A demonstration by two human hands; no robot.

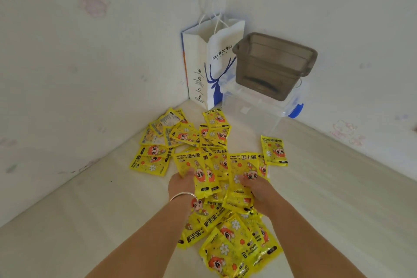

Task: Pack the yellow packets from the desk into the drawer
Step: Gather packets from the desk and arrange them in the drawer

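Both hands grip packets in the yellow pile (203, 153) on the desk (327, 198): left hand (180, 184) one packet, right hand (257, 189) another. Grey bin (274, 65) behind.

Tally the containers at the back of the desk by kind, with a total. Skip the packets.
Paper bag: 1
Grey bin: 1
Clear box: 1
Total: 3
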